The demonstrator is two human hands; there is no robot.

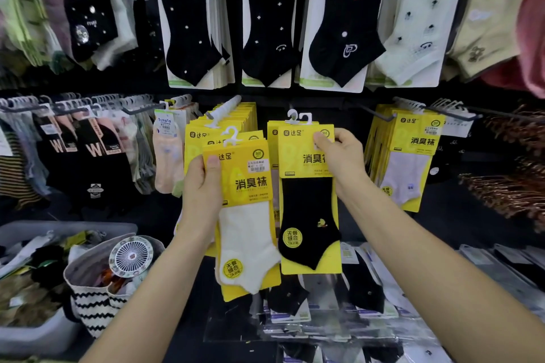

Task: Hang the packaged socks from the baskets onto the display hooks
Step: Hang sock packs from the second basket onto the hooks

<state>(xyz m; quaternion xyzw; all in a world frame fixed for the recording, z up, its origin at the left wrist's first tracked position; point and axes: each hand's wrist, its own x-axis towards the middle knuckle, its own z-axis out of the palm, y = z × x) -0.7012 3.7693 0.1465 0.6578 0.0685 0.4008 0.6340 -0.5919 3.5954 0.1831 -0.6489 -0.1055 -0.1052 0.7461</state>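
Observation:
My left hand [202, 186] grips a small stack of yellow-carded packs, the front one a white sock pack [246, 215], held below the middle of the display. My right hand [342, 156] pinches the top right of a yellow-carded black sock pack [308, 206], with another yellow card behind it. The white plastic hangers [298, 117] of those packs stick up in front of the dark wall, and I cannot tell whether they sit on a hook. Behind my left hand a display hook [227, 107] carries a full row of the same yellow packs.
A grey basket [44, 330] of loose packs stands at the lower left, with a zigzag-patterned bag [94, 303] and a small white fan [131, 256] beside it. More yellow packs [410, 156] hang at the right. Black and pale socks hang above. Flat packs lie on the shelf below.

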